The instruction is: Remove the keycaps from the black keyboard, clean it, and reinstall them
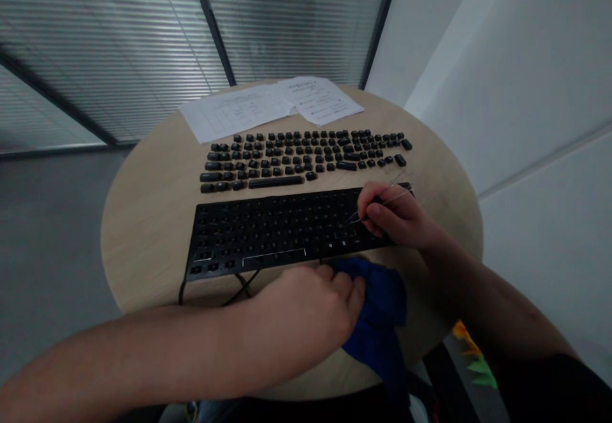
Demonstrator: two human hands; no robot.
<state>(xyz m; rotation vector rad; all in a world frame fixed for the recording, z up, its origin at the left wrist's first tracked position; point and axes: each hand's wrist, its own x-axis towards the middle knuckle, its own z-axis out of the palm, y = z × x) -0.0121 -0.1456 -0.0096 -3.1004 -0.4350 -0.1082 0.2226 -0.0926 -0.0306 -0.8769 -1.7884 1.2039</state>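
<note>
A black keyboard with its keycaps off lies in front of me, its bare switches and some white-edged key slots showing. My right hand is closed around a wire keycap puller. Thin wire sticks out on both sides of the fist, and the left end is over the keyboard's right part. Just below the keyboard's front edge, my left hand has curled fingers on a blue cloth. The cloth hangs over the table's near edge; the fingertips are partly hidden.
Loose black keycaps are laid out in rows behind the keyboard. Printed papers lie farther back on the round wooden table. A black cable runs from the keyboard's left. Walls and blinds stand beyond.
</note>
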